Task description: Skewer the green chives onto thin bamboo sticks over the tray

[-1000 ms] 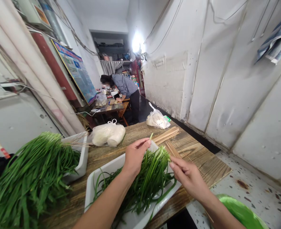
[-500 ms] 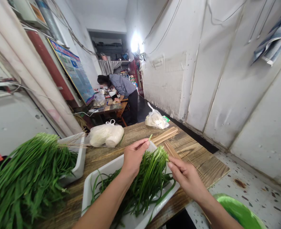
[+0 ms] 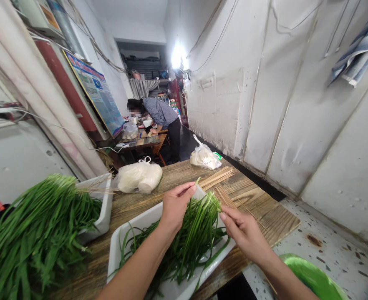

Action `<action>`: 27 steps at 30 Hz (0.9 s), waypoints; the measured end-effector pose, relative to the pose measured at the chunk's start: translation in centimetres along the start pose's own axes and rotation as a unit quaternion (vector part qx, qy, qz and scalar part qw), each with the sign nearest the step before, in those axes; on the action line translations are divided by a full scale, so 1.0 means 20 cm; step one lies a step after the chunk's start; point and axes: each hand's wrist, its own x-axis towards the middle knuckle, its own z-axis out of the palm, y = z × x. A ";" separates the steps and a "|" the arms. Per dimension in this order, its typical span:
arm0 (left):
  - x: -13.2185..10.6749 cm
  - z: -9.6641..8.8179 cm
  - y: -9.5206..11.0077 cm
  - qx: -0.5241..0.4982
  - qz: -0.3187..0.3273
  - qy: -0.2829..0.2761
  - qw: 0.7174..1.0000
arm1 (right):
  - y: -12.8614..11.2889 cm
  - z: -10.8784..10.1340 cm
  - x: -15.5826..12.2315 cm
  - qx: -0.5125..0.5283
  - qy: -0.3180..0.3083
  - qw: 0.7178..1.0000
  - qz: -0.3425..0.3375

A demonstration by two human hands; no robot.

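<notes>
A white tray in front of me holds a bunch of garlic chives, pale cut ends up and long leaves draped down. My left hand is closed in a pinch above the chives, with a short green chive end showing beyond the fingertips. At the right edge of the bunch, my right hand pinches the pale chive ends between thumb and fingers. Whether a skewer is also in that grip is hidden. Loose wooden skewers lie on the table just past the tray.
A second white tray heaped with chives stands at left. Two plastic bags sit on the wooden table. A green basin is on the floor at right. Farther back, a person bends over another table.
</notes>
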 end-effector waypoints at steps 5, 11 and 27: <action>0.00 0.00 -0.01 0.005 0.003 0.007 1.000 | 0.00 0.00 0.00 0.008 0.002 1.000 0.006; 0.01 -0.01 -0.02 -0.002 0.000 0.003 1.000 | -0.01 0.00 0.00 0.009 -0.002 1.000 0.007; 0.01 -0.01 -0.03 0.009 0.008 0.007 1.000 | -0.02 0.01 -0.01 0.009 -0.002 1.000 0.019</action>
